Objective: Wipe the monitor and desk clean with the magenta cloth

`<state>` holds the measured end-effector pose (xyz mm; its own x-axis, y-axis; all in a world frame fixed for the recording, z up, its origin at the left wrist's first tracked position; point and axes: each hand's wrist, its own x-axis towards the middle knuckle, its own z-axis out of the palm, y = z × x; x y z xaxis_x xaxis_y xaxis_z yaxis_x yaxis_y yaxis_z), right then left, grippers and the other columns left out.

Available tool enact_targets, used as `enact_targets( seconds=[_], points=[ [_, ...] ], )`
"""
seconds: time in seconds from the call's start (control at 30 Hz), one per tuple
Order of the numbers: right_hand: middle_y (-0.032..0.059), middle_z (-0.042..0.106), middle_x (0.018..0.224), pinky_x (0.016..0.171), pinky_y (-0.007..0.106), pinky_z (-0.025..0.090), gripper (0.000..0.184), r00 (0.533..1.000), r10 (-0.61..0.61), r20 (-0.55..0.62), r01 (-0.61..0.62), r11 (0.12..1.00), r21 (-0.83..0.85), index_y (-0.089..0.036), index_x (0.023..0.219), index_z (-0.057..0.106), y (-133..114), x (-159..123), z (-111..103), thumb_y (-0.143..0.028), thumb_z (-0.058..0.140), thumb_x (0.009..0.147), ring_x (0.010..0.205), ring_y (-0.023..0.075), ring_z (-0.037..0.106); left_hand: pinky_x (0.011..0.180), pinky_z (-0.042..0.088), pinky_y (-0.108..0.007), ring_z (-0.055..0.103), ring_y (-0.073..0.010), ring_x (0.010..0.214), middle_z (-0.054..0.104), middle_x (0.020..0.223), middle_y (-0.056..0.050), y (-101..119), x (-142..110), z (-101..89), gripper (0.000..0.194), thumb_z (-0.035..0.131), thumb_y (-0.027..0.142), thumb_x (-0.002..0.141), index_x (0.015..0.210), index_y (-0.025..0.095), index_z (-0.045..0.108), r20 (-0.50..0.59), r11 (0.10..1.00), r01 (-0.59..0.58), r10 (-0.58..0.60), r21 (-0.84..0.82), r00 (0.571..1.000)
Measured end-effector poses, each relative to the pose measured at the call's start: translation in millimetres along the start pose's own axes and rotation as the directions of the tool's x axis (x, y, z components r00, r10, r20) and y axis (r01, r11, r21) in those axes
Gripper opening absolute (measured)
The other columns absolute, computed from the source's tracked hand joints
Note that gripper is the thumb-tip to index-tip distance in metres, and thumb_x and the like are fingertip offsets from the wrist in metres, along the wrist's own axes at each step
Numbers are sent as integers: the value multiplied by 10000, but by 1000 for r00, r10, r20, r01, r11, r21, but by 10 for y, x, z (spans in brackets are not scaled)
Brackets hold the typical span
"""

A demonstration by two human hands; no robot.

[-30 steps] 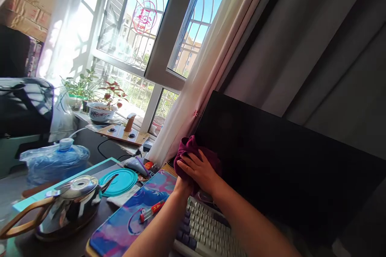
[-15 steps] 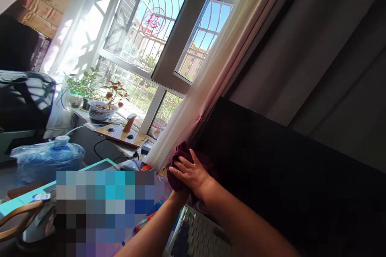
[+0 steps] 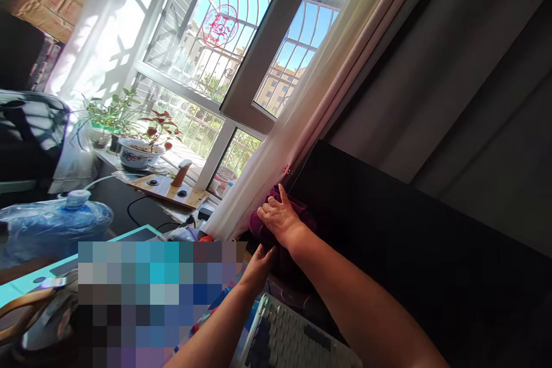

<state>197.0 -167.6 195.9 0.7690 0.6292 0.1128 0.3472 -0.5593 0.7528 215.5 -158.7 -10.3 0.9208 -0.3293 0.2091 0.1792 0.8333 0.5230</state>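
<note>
A dark red cloth (image 3: 257, 225) is bunched at the left edge of a large, flat black screen (image 3: 409, 253). My right hand (image 3: 282, 219) lies over the cloth, its fingers bent into the folds and its thumb pointing up. Just below it, my left hand (image 3: 257, 269) is closed on the cloth's lower part, near the screen's bottom corner. Deep shade hides some of the left fingers and where the cloth ends. Under my forearms lies a white-rimmed keyboard (image 3: 297, 330), partly covered by my right arm.
A sheer white curtain (image 3: 259, 184) hangs beside the screen, before a barred window (image 3: 233, 29). Potted plants (image 3: 140, 152) and a wooden tea board (image 3: 168, 187) stand along the sill. A plastic-wrapped water jug (image 3: 56, 224) is at left. Part of the desk is blurred into blocks.
My right hand has slid slightly up and right with the cloth, its fingers now more bent. My left hand, mostly hidden behind it before, now shows lower down, apart from it.
</note>
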Motion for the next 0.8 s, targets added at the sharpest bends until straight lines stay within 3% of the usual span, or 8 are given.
enact_targets(
  seconds=[0.07, 0.27, 0.47, 0.6, 0.8],
  points=[
    [50, 820, 1167, 1405, 680, 243, 317, 997, 54, -62, -54, 998, -12, -200, 1264, 754, 233, -22, -161, -116, 498, 1096, 1317, 245, 636, 1204, 524, -491, 696, -398, 1390, 861, 1069, -92, -9, 0, -20, 407, 1046, 463, 651, 914, 294, 785, -19, 999, -49, 50, 22, 999],
    [88, 762, 1352, 1371, 802, 209, 437, 952, 211, -222, -230, 971, -67, -240, 1463, 636, 954, -89, -713, -115, 418, 1105, 1459, 283, 548, 1257, 474, -554, 668, -412, 1432, 856, 1154, -109, -18, 14, -50, 364, 1011, 443, 692, 965, 309, 811, -15, 999, -53, 53, 2, 998],
    [173, 686, 1491, 1345, 827, 204, 563, 852, 367, -374, -420, 905, -67, -146, 1554, 554, 1276, -44, -1001, -17, 366, 1039, 1563, 342, 481, 1243, 475, -569, 706, -430, 1367, 846, 1196, -134, -52, 35, -84, 408, 1024, 490, 678, 963, 288, 813, 0, 998, -58, 58, 2, 998],
    [179, 621, 1590, 1369, 672, 285, 570, 822, 358, -444, -399, 917, 1, -114, 1611, 506, 1256, -164, -881, -61, 413, 1051, 1620, 350, 424, 1251, 464, -570, 690, -445, 1380, 844, 1195, -140, -31, 19, -66, 449, 1043, 509, 629, 936, 283, 806, -27, 997, -56, 57, 44, 998],
    [92, 624, 1653, 1336, 532, 415, 616, 926, 155, -345, -164, 987, 4, -218, 1632, 540, 746, -601, -256, -93, 492, 1031, 1622, 295, 463, 1278, 441, -579, 675, -437, 1411, 855, 1178, -118, 34, -13, 1, 483, 1047, 498, 617, 993, 309, 811, -11, 998, -45, 46, 46, 999]
  ],
)
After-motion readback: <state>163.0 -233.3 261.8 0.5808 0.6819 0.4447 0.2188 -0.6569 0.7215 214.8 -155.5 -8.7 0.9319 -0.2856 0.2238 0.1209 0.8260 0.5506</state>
